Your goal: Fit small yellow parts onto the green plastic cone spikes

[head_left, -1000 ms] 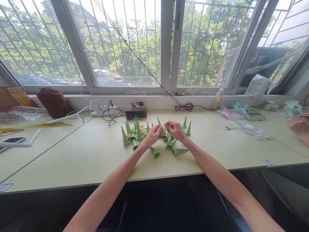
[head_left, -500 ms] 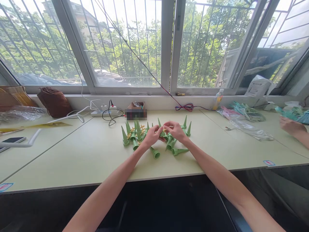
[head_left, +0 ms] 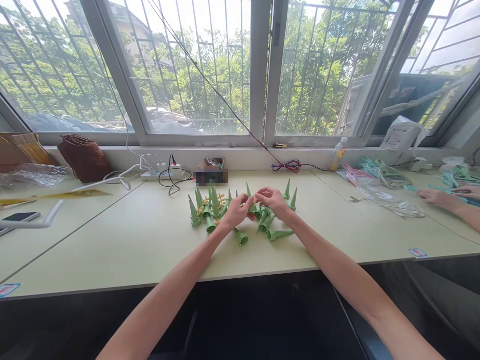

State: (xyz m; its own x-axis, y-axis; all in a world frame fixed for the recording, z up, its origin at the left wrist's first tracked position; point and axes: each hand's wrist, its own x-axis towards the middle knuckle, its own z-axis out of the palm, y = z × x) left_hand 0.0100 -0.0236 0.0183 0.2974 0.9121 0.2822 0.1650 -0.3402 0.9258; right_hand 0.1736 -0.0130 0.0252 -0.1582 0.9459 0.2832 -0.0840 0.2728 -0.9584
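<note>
Partly hidden, green cone (head_left: 249, 190) sits in curled left hand (head_left: 239, 210); right hand (head_left: 273, 202) pinches yellow piece (head_left: 256, 201), barely visible.

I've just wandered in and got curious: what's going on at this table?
A person is working with both hands over a cluster of green cones on the table. The left hand seems to hold one green cone, and the right hand works right beside it; exactly what its fingertips grip is too small to tell. Some other cones stand upright, others lie on their sides, with small yellow pieces among them. At the far right, another person's hands are busy too.
</note>
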